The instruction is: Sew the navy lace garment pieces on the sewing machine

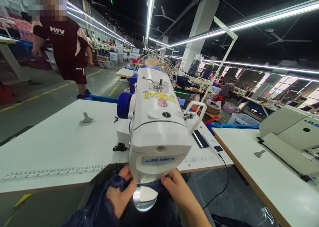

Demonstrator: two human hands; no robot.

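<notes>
Dark fabric (99, 210) is being pinched by both hands, left (122, 195) and right (178, 190), flattening it under sewing machine (156, 127) on tabletop (54, 144).

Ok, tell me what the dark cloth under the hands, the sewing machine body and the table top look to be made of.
Dark cloth: thin navy fabric, probably lace or mesh; its edge looks scalloped and it crumples softly.
Sewing machine: glossy white casing, painted metal or plastic, cannot tell which; it shows soft highlights.
Table top: smooth white laminate, seemingly over board; a brownish edge shows along the front.
Left hand and right hand rest on the cloth.
</notes>
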